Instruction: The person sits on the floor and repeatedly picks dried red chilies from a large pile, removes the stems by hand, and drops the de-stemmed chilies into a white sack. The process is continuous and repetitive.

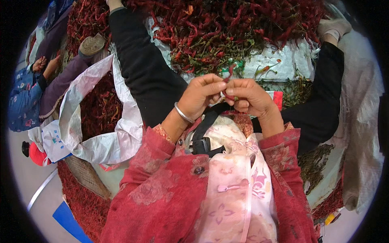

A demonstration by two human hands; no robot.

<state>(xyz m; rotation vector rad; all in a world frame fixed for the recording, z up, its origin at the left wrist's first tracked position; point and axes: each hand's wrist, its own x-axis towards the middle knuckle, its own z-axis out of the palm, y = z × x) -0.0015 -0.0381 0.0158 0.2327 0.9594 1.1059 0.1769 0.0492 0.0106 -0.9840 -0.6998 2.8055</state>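
Note:
Above my lap, both hands meet on a dried red chili pepper. My left hand, a silver bangle on its wrist, pinches the pepper between thumb and forefinger. My right hand grips it close by, near what looks like its greenish stem end. Part of the pepper is hidden behind my fingers. Beyond my hands lies a large heap of dried red chili peppers, with green stems mixed in along its near edge. A few loose chilies rest on a white woven sack in front of the heap.
On my left, a white woven sack with a rolled-down rim holds red chilies. Another person's hands and shoe are farther left. My legs spread around the near heap. Stems and debris lie below the flat sack.

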